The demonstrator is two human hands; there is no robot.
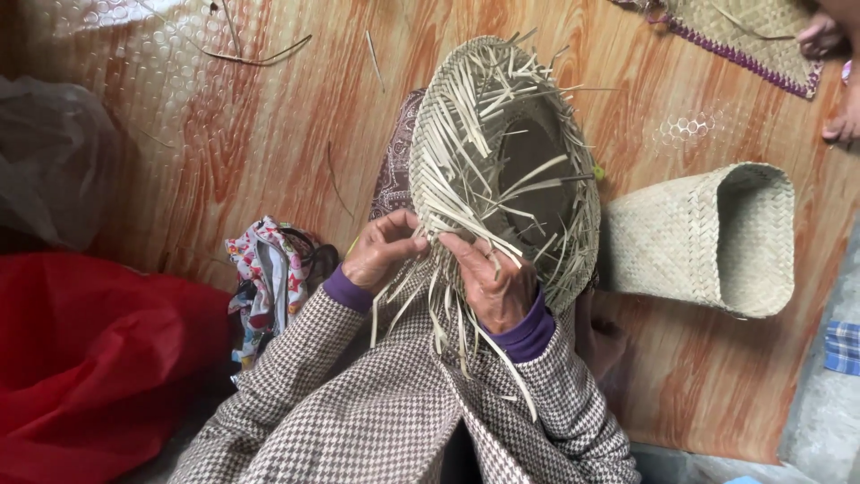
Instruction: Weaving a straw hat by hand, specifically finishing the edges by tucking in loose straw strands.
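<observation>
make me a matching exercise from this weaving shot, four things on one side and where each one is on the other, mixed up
Things:
1. unfinished woven hat
2. finished woven basket
3. red cloth
4. patterned pouch

Places:
A. bottom left corner of the view
B. lying on its side on the floor, right of the hat
C. held at its rim by the left hand and right hand
D. on the floor beside the left sleeve

Pairs: 1-C, 2-B, 3-A, 4-D
</observation>
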